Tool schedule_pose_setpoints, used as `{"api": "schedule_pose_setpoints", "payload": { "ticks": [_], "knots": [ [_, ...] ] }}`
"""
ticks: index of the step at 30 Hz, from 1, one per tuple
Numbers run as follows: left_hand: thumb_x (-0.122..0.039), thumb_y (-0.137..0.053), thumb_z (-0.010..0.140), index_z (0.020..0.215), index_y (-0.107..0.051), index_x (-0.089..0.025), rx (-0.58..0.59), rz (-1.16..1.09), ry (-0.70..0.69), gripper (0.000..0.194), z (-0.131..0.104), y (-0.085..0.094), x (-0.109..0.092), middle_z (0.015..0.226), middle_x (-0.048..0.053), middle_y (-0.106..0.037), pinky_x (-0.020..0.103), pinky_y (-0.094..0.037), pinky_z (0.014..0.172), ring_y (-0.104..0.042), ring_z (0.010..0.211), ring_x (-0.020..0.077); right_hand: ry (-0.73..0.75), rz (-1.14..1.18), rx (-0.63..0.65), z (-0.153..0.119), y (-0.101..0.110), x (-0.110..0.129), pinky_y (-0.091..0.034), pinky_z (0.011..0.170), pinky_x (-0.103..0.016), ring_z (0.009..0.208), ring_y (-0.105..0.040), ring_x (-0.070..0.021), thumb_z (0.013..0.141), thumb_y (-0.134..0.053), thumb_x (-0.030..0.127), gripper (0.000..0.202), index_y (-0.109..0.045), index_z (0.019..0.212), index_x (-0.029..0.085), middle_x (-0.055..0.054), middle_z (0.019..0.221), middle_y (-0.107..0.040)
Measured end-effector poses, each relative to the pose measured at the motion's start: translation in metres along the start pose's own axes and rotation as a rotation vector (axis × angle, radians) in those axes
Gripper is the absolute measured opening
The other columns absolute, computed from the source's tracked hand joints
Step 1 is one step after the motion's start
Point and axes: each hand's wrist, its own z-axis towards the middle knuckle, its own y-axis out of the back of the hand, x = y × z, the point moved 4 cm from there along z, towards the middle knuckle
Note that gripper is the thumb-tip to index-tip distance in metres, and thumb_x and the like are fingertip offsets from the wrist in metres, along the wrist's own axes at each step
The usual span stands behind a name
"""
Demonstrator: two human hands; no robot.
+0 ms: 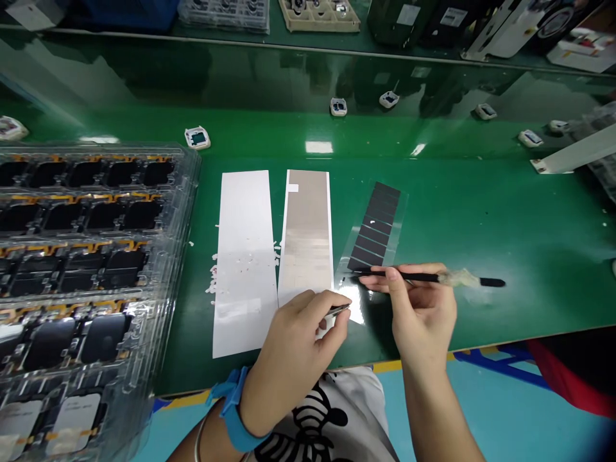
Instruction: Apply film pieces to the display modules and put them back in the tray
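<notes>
Left hand: back uppermost, knuckles bent, thumb and index finger closed in a pinch, the tips directed toward the right hand. The left forearm lies behind these fingers, slanting in from the body's left. Right hand: palm partly exposed, fingers curled in a grip and pointing leftward, its thumb extended forward opposite them. The right forearm runs back from the fingers toward the body. The two sets of fingertips are near each other but apart.
</notes>
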Motion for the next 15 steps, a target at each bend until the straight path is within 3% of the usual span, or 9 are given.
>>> {"api": "schedule_pose_setpoints", "payload": {
  "ticks": [3, 6, 10, 15],
  "knots": [
    [-0.018, -0.060, 0.094, 0.104, -0.071, -0.025, -0.064, -0.090, 0.005, 0.016, -0.001, 0.007, -0.002, 0.087, -0.001, -0.071, 0.021, -0.047, 0.058, -0.062, 0.073, 0.0121, 0.164, 0.143, 0.040, -0.009, -0.002, 0.018, -0.068, 0.064, -0.027, 0.075, -0.077, -0.0166, 0.090, -0.065, 0.010, 0.014, -0.056, 0.092, 0.021, 0.000, 0.082, -0.073],
    [-0.021, -0.054, 0.099, 0.122, -0.067, -0.027, -0.055, -0.130, 0.009, 0.027, -0.002, 0.010, -0.002, 0.093, 0.001, -0.070, 0.020, -0.046, 0.057, -0.062, 0.075, 0.0119, 0.262, 0.234, 0.155, -0.023, -0.010, 0.035, -0.070, 0.071, -0.037, 0.083, -0.076, -0.0189, 0.091, -0.058, 0.003, 0.019, -0.056, 0.099, 0.021, -0.002, 0.086, -0.072],
    [-0.018, -0.046, 0.102, 0.142, -0.053, -0.026, -0.047, -0.112, -0.065, 0.041, -0.003, 0.010, -0.002, 0.090, 0.001, -0.065, 0.021, -0.044, 0.057, -0.055, 0.066, 0.0103, 0.316, 0.233, 0.234, -0.035, -0.023, 0.044, -0.069, 0.076, -0.041, 0.091, -0.076, -0.0222, 0.090, -0.054, -0.002, 0.026, -0.054, 0.103, 0.020, -0.004, 0.093, -0.073],
    [-0.010, -0.042, 0.101, 0.152, -0.039, -0.031, -0.054, -0.086, -0.108, 0.055, -0.002, 0.009, -0.001, 0.096, 0.001, -0.061, 0.020, -0.045, 0.061, -0.053, 0.069, 0.0100, 0.320, 0.235, 0.226, -0.037, -0.029, 0.042, -0.069, 0.081, -0.044, 0.097, -0.075, -0.0232, 0.090, -0.051, -0.005, 0.029, -0.052, 0.105, 0.020, -0.004, 0.096, -0.072]
  ]
}}
